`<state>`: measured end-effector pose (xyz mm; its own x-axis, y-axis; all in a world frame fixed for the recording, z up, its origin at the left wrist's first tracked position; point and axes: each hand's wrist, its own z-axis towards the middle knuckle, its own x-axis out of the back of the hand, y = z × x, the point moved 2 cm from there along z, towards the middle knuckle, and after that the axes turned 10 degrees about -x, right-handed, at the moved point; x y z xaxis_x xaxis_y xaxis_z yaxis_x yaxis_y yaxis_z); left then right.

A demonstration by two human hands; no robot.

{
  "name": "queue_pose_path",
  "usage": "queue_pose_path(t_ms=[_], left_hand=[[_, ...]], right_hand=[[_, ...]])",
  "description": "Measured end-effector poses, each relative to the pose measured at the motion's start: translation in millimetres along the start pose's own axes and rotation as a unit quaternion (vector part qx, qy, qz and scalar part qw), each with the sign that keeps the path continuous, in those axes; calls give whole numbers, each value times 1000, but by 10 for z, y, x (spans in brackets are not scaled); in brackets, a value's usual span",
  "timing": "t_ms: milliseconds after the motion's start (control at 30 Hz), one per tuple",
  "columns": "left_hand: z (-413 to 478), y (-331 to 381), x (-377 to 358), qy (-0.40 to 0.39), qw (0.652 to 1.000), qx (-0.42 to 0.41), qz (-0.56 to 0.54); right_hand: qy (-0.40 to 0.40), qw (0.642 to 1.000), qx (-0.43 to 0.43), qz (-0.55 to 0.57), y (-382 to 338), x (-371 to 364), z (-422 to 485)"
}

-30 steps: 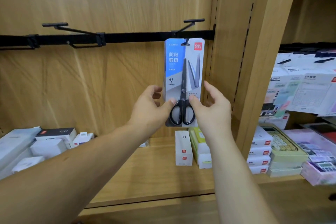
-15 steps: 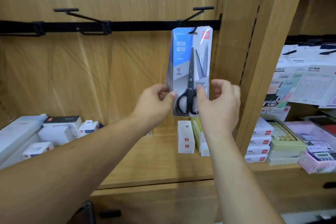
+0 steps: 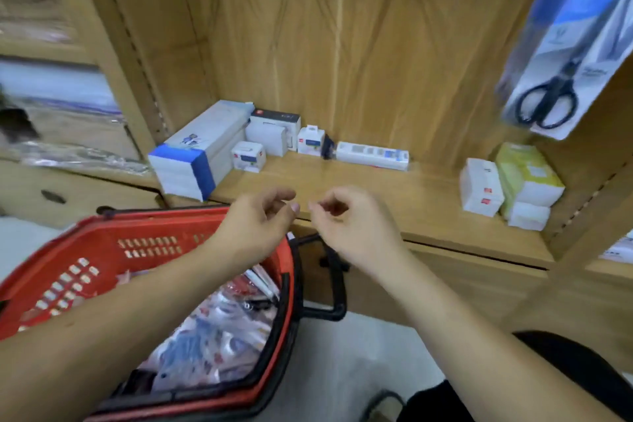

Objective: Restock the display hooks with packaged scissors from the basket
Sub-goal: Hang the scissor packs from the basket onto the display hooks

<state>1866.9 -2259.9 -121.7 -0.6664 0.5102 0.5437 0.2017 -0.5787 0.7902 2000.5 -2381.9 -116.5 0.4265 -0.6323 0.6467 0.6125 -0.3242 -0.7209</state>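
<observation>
Head view: left hand (image 3: 258, 221) and right hand (image 3: 354, 228) side by side, close but apart, in front of wooden shelf (image 3: 394, 192) edge. Grip on both: fingers loosely curled, nothing held. Packaged scissors (image 3: 565, 55) hanging tilted at upper right, clear of both hands. Red basket (image 3: 102, 250) lower left under left forearm, blurred packets (image 3: 212, 339) inside, contents not legible. Black handle (image 3: 339, 284) at basket's right side. White boxes (image 3: 270, 137) along shelf back
</observation>
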Motion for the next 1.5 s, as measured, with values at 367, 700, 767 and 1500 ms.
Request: queue_pose_path(t_ms=[367,700,767,1500], left_hand=[[-1518,-1468,293,-21,971,237,21],[-1506,-1412,175,-50,959,269,-69],[-1470,-1353,219,-38,960,263,-87],[-1360,-2596,1166,-91,943,174,270]], right_hand=[[-317,890,161,-284,287,-1417,-530],[-306,876,98,-360,-72,-1659,-349],[-299,883,72,-355,-82,-1707,-303],[-382,905,143,-117,-128,-2613,-164]])
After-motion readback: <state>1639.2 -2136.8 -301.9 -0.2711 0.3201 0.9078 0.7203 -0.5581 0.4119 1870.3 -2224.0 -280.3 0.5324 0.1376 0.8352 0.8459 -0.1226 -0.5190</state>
